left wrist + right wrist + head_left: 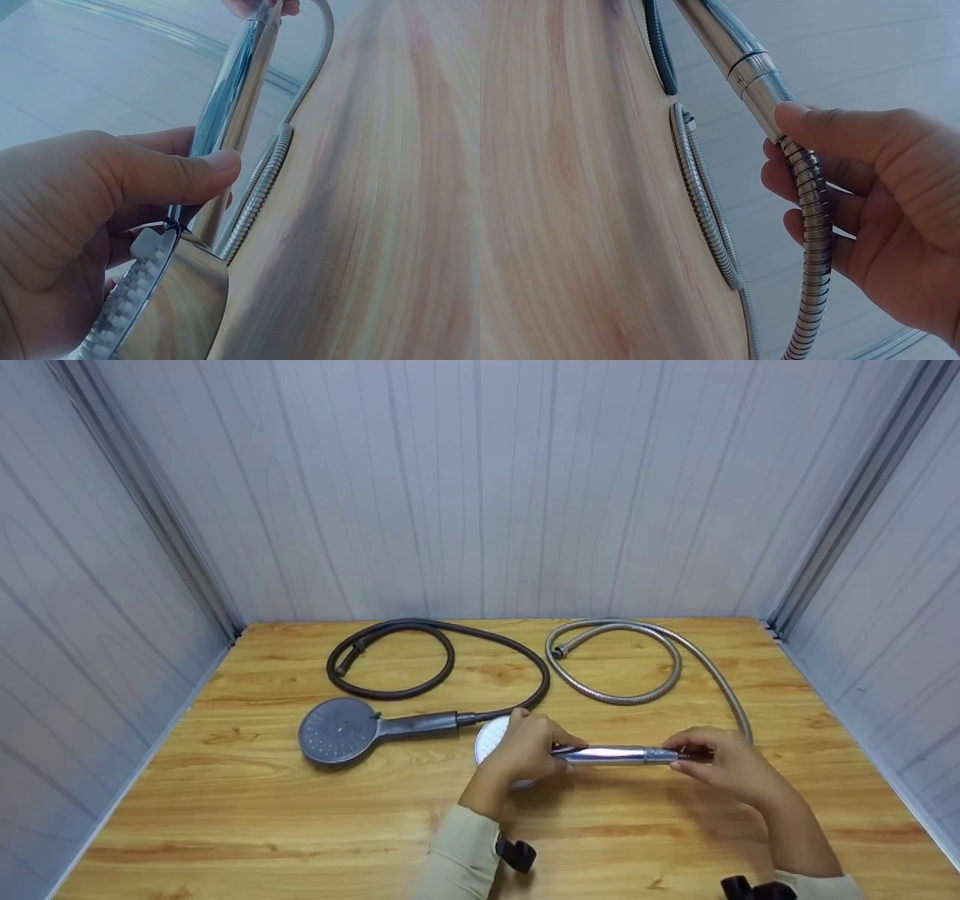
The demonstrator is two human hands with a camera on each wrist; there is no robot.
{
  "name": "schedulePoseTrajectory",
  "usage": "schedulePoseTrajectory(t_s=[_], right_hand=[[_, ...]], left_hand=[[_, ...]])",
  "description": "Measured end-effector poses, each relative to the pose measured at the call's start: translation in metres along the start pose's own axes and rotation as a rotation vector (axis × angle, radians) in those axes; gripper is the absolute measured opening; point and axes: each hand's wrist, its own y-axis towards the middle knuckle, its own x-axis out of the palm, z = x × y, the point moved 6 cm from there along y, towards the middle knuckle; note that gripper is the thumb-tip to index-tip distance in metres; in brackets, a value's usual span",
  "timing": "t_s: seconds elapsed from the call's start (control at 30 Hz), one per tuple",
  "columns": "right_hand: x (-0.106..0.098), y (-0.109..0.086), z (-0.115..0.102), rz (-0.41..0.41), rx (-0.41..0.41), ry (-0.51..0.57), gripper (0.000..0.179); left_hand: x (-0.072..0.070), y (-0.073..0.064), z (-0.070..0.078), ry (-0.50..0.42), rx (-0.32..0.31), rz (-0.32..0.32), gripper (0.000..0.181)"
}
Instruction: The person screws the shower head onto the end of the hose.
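Observation:
A chrome shower head (609, 755) with a white nozzle face lies across both hands, its handle pointing right. My left hand (531, 748) grips it where the handle meets the head, thumb on the chrome in the left wrist view. At the handle's end, my right hand (724, 765) pinches the metal connector (763, 101) between thumb and fingers. From there the silver shower hose (815, 232) runs down past the right palm. In the head view the left hand covers part of the nozzle face.
Left of my hands a dark grey shower head (339, 730) lies on the wooden table (300, 832), joined to a black hose (536, 660) coiled behind it. The silver hose's loop (626, 699) rests at the back right. Pale panel walls (480, 495) enclose the table's back and sides.

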Motion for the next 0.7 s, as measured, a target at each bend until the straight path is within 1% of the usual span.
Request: schedulePoseTrajectory(t_s=[0.23,0.4,0.47,0.7], right_hand=[[0.0002,-0.0005,0.0005,-0.008,0.015,0.005,0.021],[0.0,-0.0011,0.0005,-0.024,0.025,0.025,0.024],[-0.0001,-0.0015,0.0001,-0.033,0.018,0.03,0.025],[-0.0005,-0.0011,-0.001,-0.037,0.014,0.019,0.025]], left_hand=[[-0.0003,0.0003,-0.0004,-0.01,-0.006,0.001,0.038],[-0.001,0.0,0.0007,0.017,0.017,0.01,0.037],[-0.0013,-0.0004,0.0008,0.028,0.023,0.013,0.038],[-0.0006,-0.0005,-0.0001,0.021,0.017,0.008,0.038]])
